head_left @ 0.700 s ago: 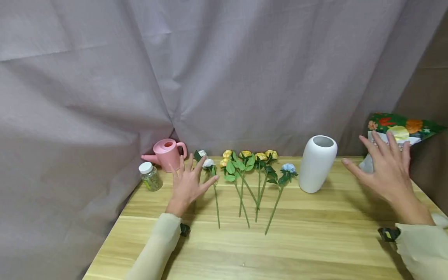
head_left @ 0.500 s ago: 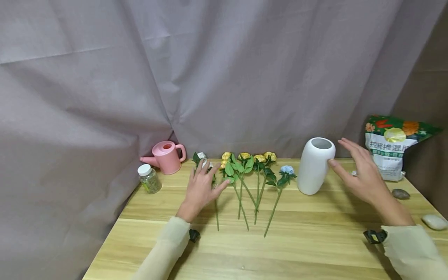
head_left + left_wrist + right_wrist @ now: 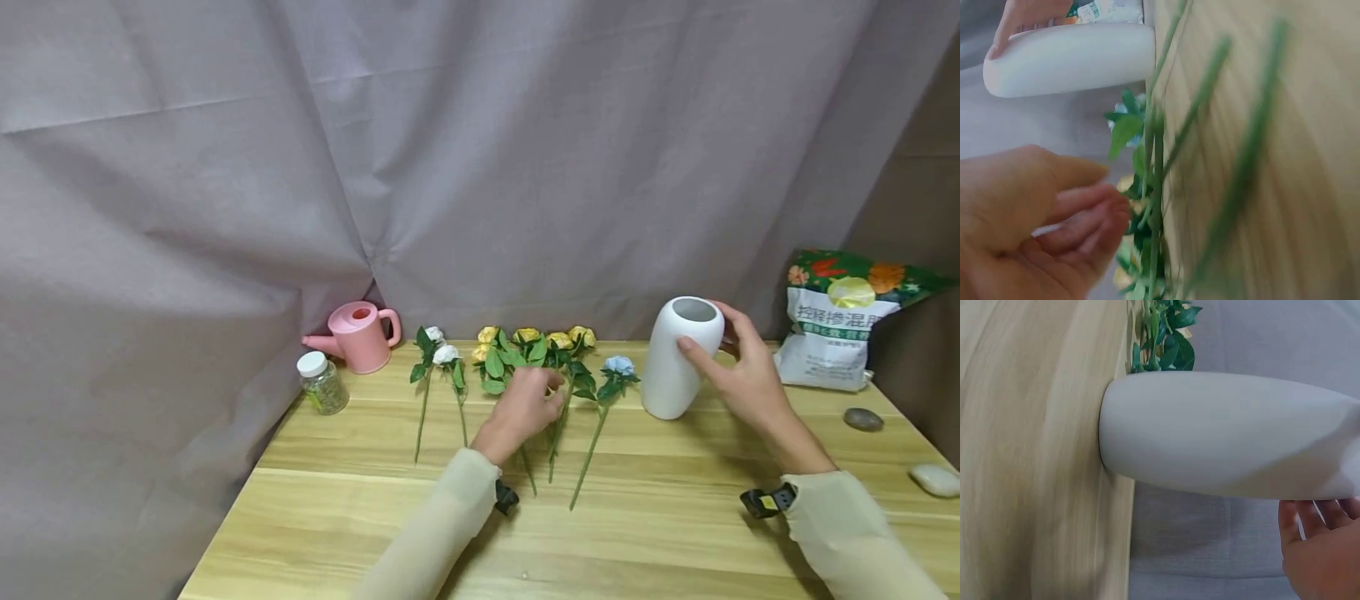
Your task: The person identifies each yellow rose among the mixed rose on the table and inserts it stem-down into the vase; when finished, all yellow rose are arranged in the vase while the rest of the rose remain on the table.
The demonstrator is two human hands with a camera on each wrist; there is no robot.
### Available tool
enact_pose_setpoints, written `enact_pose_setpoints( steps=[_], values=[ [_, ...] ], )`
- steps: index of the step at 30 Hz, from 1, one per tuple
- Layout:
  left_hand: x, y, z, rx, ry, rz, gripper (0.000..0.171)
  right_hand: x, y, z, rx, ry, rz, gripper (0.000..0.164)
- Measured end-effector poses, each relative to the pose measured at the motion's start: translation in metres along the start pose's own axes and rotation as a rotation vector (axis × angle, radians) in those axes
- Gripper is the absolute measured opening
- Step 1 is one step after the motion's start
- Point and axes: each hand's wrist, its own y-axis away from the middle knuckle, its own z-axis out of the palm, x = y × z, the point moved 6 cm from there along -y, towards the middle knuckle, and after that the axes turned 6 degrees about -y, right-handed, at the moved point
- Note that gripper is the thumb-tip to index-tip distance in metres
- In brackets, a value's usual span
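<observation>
A tall white vase (image 3: 663, 379) stands upright on the wooden table (image 3: 637, 550). My right hand (image 3: 746, 379) grips its upper part, thumb on the near side and fingers behind the rim. In the right wrist view, the fingers (image 3: 1310, 519) lie along the vase (image 3: 1222, 437). Over the stems of several yellow flowers (image 3: 527, 334) is my left hand (image 3: 523, 407), its fingers loosely bent. The left wrist view shows a gap between its thumb and fingers, with green stems (image 3: 1254, 137) beyond. A blue flower (image 3: 619, 365) lies between the yellow ones and the vase.
Two white flowers (image 3: 446, 354) lie left of the yellow ones. A pink watering can (image 3: 363, 342) and a white-lidded jar (image 3: 326, 390) stand at the back left. At right are a fertilizer bag (image 3: 828, 342), a dark stone (image 3: 863, 419) and a pale stone (image 3: 934, 480). A grey curtain (image 3: 525, 167) hangs behind.
My right hand has moved left from in front of the bag and taken hold of the vase. My left hand has gone right, from the white flowers to the yellow ones, its fingers now more bent.
</observation>
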Motion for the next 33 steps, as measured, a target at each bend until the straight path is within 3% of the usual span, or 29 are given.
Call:
enact_pose_setpoints(
  steps=[1,5,9,17,22,26,30,33],
  values=[
    [0.003,-0.004,0.005,-0.009,0.012,-0.010,0.017,0.001,0.000,0.001,0.003,-0.006,-0.003,0.072],
    [0.008,-0.013,0.018,-0.015,0.003,-0.078,0.047,0.000,0.002,0.003,0.003,-0.018,-0.018,0.072],
    [0.012,-0.014,0.025,-0.011,-0.019,-0.130,0.054,-0.003,0.003,0.001,0.007,-0.007,-0.031,0.073],
    [0.015,-0.011,0.023,0.021,-0.027,-0.090,0.057,-0.007,0.003,-0.004,0.023,-0.005,-0.076,0.072],
    [0.009,-0.013,0.009,0.051,0.069,-0.072,0.043,-0.008,-0.001,-0.002,0.017,-0.015,-0.093,0.072],
    [0.004,-0.013,-0.007,0.054,0.183,-0.104,0.016,-0.007,-0.002,-0.001,0.010,-0.028,-0.096,0.071],
    [0.002,-0.013,-0.021,0.073,0.286,-0.134,0.019,-0.005,0.000,-0.001,0.003,-0.033,-0.089,0.071],
    [0.004,-0.013,-0.029,0.126,0.316,-0.131,0.017,-0.003,0.002,-0.002,-0.009,-0.034,-0.084,0.070]
  ],
)
